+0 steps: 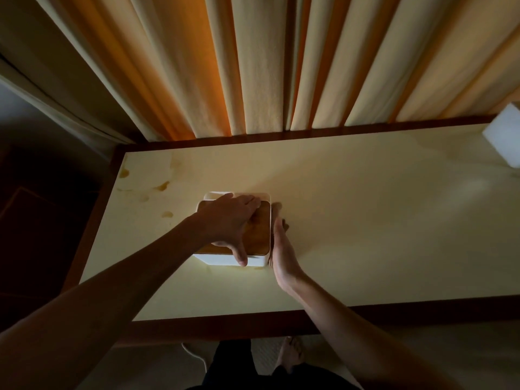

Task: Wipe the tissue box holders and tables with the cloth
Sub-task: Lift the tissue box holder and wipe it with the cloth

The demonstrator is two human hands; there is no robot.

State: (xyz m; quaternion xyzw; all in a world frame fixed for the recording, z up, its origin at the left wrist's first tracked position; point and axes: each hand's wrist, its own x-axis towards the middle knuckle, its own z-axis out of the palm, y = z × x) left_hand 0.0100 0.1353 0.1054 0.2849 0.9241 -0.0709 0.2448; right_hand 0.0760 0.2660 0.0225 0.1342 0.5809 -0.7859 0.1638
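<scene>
1. The tissue box holder (257,240), white with a brown wooden lid, stands on the cream table (365,220), nearer to the left edge than to the right one.
2. The left hand (229,220) lies on the lid, the fingers reaching over the far edge and the thumb hooked over the near edge; it grasps the holder from above.
3. The right hand (282,249) is flat, fingers straight, pressed against the right wall of the holder; it grasps nothing.
4. Some brownish stains (163,187) are near the far left corner.
5. A white box (503,136) stands at the far right corner.
6. Cream and orange curtains (267,66) hang behind the far edge.
</scene>
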